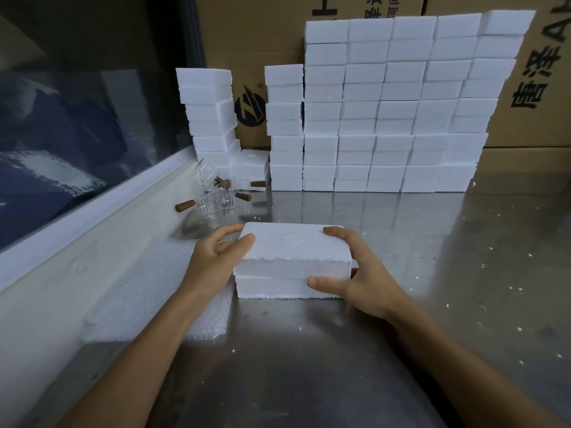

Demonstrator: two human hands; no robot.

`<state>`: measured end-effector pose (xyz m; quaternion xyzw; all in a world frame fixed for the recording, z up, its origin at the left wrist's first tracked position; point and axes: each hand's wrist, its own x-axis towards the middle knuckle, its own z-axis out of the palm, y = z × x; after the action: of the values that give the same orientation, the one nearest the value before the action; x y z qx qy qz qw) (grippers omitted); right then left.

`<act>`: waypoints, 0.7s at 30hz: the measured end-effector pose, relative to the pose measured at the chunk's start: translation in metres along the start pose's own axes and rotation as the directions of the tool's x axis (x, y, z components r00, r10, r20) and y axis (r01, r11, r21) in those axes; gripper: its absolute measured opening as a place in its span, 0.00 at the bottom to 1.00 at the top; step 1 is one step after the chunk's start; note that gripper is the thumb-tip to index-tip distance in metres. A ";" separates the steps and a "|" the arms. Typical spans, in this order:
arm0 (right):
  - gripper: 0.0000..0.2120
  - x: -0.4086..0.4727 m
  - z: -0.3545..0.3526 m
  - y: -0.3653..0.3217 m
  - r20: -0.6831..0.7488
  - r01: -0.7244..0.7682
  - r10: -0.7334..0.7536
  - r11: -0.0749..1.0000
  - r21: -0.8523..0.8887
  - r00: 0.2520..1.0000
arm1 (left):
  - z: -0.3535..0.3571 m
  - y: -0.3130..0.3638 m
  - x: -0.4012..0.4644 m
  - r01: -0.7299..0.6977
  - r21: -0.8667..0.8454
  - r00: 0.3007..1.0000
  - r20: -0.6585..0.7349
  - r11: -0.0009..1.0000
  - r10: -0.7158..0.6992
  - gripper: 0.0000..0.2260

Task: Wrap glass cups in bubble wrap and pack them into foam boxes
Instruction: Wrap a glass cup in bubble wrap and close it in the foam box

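Both hands clamp the foam box (293, 261) on the tabletop (401, 273) — left hand (216, 257) curled round one end, right hand (355, 273) round the other — and an uneven squeeze could crack the crumbly lid seam or slide it into the glass cups (213, 199) nearby.

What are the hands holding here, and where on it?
Both grip one closed white foam box: left hand at its left end, right hand at its right end.
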<state>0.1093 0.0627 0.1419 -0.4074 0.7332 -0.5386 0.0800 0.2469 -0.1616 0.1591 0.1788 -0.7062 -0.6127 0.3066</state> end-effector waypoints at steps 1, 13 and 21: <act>0.36 0.001 0.000 0.001 0.009 0.002 -0.002 1.000 0.017 1.000 | 0.000 0.000 0.000 0.007 0.000 1.000 -0.002 1.000 -0.007 0.08; 0.36 0.008 -0.004 -0.001 0.029 -0.029 0.026 0.994 0.105 0.999 | 0.000 -0.002 0.001 -0.006 0.085 0.997 -0.075 0.996 0.012 0.08; 0.37 0.002 -0.009 -0.005 0.039 -0.037 0.035 0.998 0.049 0.999 | 0.002 -0.002 -0.005 -0.147 0.318 0.988 0.014 0.936 0.151 0.14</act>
<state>0.1053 0.0674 0.1506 -0.4022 0.7251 -0.5473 0.1140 0.2487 -0.1574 0.1559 0.1752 -0.8056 -0.4647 0.3229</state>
